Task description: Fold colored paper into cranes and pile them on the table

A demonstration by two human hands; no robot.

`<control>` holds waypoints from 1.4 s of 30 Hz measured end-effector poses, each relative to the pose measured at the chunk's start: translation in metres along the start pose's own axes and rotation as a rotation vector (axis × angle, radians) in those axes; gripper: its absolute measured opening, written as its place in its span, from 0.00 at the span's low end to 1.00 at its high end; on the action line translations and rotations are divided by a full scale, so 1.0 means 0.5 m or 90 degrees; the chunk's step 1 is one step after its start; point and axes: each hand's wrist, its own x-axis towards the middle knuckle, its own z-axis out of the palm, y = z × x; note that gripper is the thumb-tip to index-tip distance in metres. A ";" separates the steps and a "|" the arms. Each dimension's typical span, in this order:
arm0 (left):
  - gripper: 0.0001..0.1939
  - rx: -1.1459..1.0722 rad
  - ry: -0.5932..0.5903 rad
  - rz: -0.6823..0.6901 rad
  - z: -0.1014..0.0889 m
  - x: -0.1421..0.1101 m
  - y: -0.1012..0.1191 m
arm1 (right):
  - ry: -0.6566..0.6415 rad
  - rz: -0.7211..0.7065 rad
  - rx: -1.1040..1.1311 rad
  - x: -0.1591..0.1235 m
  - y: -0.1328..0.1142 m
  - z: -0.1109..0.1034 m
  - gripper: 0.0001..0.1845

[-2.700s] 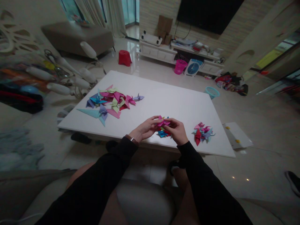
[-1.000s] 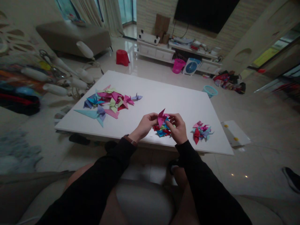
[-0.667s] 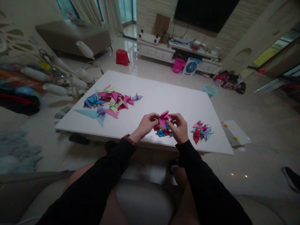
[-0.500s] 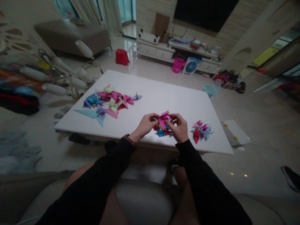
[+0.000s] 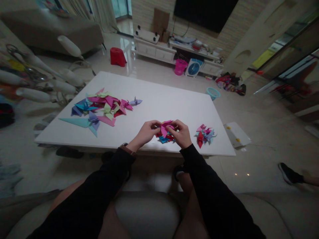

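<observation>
Between my two hands is a pink paper crane [image 5: 164, 129], held just above the near edge of the white table. My left hand [image 5: 147, 132] pinches it from the left side. From the right, my right hand [image 5: 181, 133] grips it with thumb and fingers. Below the crane lies a small pile of red, blue and green folded paper [image 5: 164, 139], partly hidden by my hands. To the right sits another small pile of paper cranes [image 5: 205, 135] in pink, red and pale blue. A larger pile of paper cranes [image 5: 107, 108] spreads over the table's left part.
The white table [image 5: 171, 99] stands before me. Beyond it are a red stool [image 5: 117, 57], a pink bin [image 5: 180, 67], a blue fan [image 5: 193, 67] and a light-blue basket [image 5: 213, 93]. Lamp arms [image 5: 69, 46] reach near its left edge. Another person's shoe [image 5: 286, 173] is at far right.
The whole view has shifted, so the table and my hands appear farther left. The pink crane stays between my fingers and looks slightly tilted and flatter than before.
</observation>
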 end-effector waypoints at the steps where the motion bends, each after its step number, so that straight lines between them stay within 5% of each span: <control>1: 0.10 0.008 -0.002 0.000 0.000 0.001 0.000 | -0.005 0.002 -0.002 -0.001 0.001 -0.001 0.10; 12: 0.16 0.106 0.040 0.007 0.008 -0.003 0.004 | 0.006 -0.021 -0.041 0.005 0.036 -0.028 0.06; 18: 0.11 0.100 0.062 -0.013 0.006 0.008 0.009 | 0.058 0.101 -0.294 0.043 0.179 -0.130 0.09; 21: 0.09 0.122 0.051 -0.011 0.004 0.007 0.015 | -0.026 0.230 -0.531 0.061 0.258 -0.185 0.11; 27: 0.08 0.210 0.030 -0.015 -0.007 -0.002 0.030 | -0.138 0.308 -0.654 0.078 0.338 -0.244 0.11; 37: 0.07 0.214 0.043 0.015 -0.024 -0.008 0.047 | -0.314 0.308 -0.805 0.093 0.347 -0.280 0.13; 42: 0.08 0.214 0.053 0.034 -0.030 -0.018 0.062 | -0.319 0.176 -0.794 0.130 0.298 -0.223 0.20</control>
